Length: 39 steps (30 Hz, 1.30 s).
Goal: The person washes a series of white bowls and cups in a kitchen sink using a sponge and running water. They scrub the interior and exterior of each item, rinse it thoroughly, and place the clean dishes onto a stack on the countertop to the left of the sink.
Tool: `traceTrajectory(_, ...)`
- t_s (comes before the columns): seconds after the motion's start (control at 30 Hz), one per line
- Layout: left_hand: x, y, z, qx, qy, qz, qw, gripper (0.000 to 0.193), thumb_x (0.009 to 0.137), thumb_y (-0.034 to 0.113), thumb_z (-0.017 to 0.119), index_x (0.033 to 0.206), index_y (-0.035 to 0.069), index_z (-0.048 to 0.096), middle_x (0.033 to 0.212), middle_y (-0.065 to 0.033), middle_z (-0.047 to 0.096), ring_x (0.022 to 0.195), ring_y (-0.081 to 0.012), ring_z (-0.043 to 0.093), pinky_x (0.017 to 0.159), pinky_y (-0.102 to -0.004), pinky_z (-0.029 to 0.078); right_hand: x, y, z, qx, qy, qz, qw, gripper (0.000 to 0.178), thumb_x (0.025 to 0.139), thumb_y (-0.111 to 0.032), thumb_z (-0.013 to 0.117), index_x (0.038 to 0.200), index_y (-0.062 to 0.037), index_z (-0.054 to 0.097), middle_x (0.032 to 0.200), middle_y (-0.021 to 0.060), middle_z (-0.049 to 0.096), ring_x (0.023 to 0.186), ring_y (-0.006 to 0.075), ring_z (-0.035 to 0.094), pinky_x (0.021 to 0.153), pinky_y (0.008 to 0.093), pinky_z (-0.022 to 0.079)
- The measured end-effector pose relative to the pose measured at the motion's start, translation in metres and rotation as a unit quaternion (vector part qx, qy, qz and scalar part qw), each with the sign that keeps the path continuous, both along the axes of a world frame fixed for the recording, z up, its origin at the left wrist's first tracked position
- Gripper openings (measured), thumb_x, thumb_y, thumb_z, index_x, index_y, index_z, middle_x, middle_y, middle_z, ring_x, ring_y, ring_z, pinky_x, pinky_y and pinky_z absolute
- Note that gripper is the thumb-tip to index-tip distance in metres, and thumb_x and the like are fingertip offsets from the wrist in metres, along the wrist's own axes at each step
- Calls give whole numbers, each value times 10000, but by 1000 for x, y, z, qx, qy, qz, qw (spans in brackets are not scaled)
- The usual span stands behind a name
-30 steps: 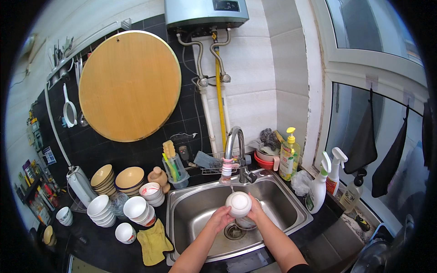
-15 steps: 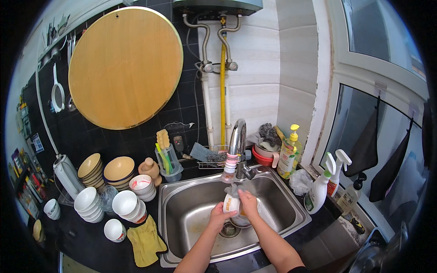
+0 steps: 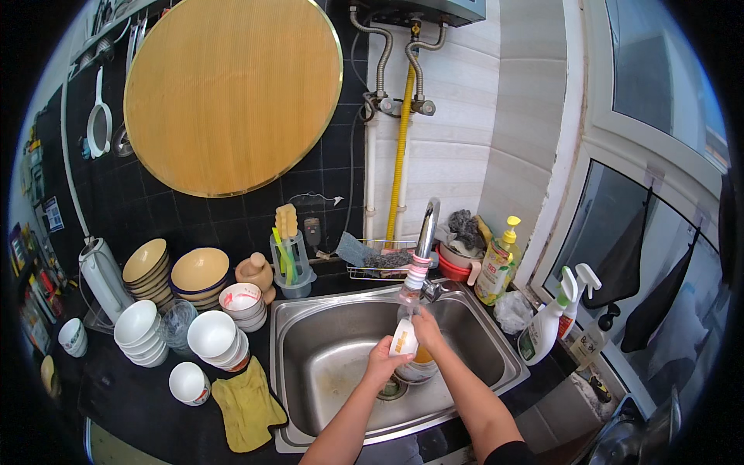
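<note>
At the far left of the black countertop sits a small white patterned bowl, with a stack of plain white round bowls to its right. Behind that stack rise nested cream-coloured round bowls, and next to them more cream bowls with dark blue rims. A second stack of white bowls with red patterning low on the outside comes next, with a single white bowl with a coloured outer pattern in front of it. A crumpled yellow cloth lies on the counter just beside the rectangular stainless-steel sink

Over the sink, the left hand grasps a small white bowl with a yellow-orange marking, its thumb along the side; the bowl is tilted, held just below the pink-and-white striped nozzle of the curved chrome tap. Beneath it, low in the basin near the drain, another bowl is partly covered. The right hand is against the upper right of the held bowl; its fingers are mostly hidden, so I cannot tell how firmly it is closed. Farther right stand a yellow-topped pump bottle and a white spray bottle with a green neck
</note>
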<state>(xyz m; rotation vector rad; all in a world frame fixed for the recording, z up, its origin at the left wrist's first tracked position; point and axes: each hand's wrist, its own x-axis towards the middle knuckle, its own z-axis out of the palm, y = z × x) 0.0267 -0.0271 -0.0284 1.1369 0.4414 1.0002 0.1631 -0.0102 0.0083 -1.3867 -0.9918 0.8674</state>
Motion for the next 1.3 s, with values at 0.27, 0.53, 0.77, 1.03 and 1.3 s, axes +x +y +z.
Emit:
traceTrajectory(0.27, -3, 20, -33, 51, 96, 118, 987, 389, 658, -79, 613, 1021, 25, 520, 863, -23, 593, 785, -108, 552, 697, -253, 455, -56, -48, 22, 202, -459, 32, 865, 249, 780, -227, 512, 986, -139, 622, 1183, 90, 484, 1180, 345, 331, 970, 411, 279)
traceTrajectory(0.53, -8, 2, 8, -29, -49, -14, 998, 308, 666, -26, 679, 917, 48, 515, 888, -17, 583, 818, -96, 552, 736, -237, 446, 16, 11, -40, -35, 184, 42, 981, 369, 890, -337, 378, 1076, -85, 573, 912, 33, 604, 757, 148, 577, 743, 280, 442)
traceTrajectory(0.77, -7, 10, -9, 27, -9, -29, 999, 389, 662, -48, 665, 1012, 36, 515, 959, -33, 583, 869, -120, 562, 776, -270, 452, -17, -18, -13, 177, -161, 63, 969, 299, 848, -263, 503, 1062, -65, 567, 1024, 59, 557, 933, 147, 527, 834, 274, 394)
traceTrajectory(1.03, -7, 4, 10, -87, -135, -65, 985, 379, 700, -37, 641, 1045, 40, 501, 1019, -69, 578, 947, -166, 552, 861, -315, 423, 15, 1, -38, -60, 251, 43, 965, 390, 835, -389, 490, 1019, -54, 567, 978, 57, 599, 871, 199, 580, 769, 316, 455)
traceTrajectory(1.3, -8, 13, -2, -205, -215, -29, 955, 301, 810, 71, 561, 1096, 58, 470, 1131, -90, 521, 1049, -211, 502, 947, -376, 360, 4, -3, -55, 18, 203, 3, 979, 507, 830, -372, 531, 1225, -79, 410, 1130, 74, 506, 1015, 170, 487, 849, 291, 386)
